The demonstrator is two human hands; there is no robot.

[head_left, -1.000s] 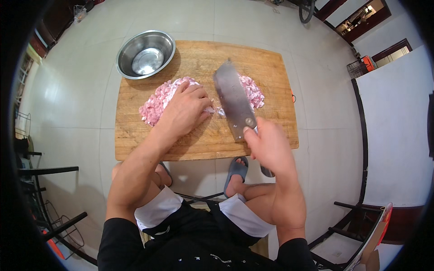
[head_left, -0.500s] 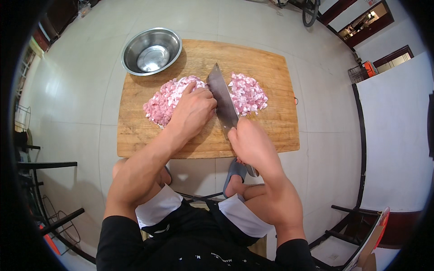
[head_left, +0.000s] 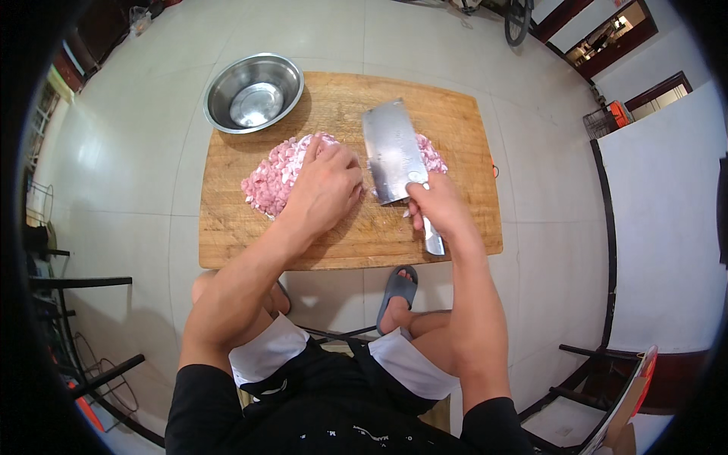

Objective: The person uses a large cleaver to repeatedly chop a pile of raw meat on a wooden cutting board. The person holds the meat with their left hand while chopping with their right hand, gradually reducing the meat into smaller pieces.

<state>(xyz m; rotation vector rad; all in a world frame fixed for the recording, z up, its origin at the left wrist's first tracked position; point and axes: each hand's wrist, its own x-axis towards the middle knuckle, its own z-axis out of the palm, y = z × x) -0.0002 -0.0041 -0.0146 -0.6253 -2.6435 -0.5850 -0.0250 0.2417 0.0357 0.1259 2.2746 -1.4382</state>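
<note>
A broad steel cleaver (head_left: pixel 394 148) lies tilted nearly flat over the right part of a wooden cutting board (head_left: pixel 334 243). My right hand (head_left: pixel 440 201) is closed round the cleaver where blade and handle meet, and the handle's end sticks out below the fingers. Under and beyond the blade, a smaller heap of diced pink and white meat (head_left: pixel 431 154) is mostly covered. My left hand (head_left: pixel 327 182) rests with curled fingers on the right side of a larger heap of diced meat (head_left: pixel 269 180). Its fingertips are partly hidden.
A steel bowl (head_left: pixel 254 95) with nothing in it stands on the board's far left corner. My knees and grey slippers (head_left: pixel 398 287) are below the near edge. Black metal frames (head_left: pixel 83 280) stand at the left, and a white panel (head_left: pixel 667 227) at the right.
The cleaver has gone from upright on its edge between the heaps to leaning flat over the right heap. My right hand has moved right and turned; the left has barely shifted.
</note>
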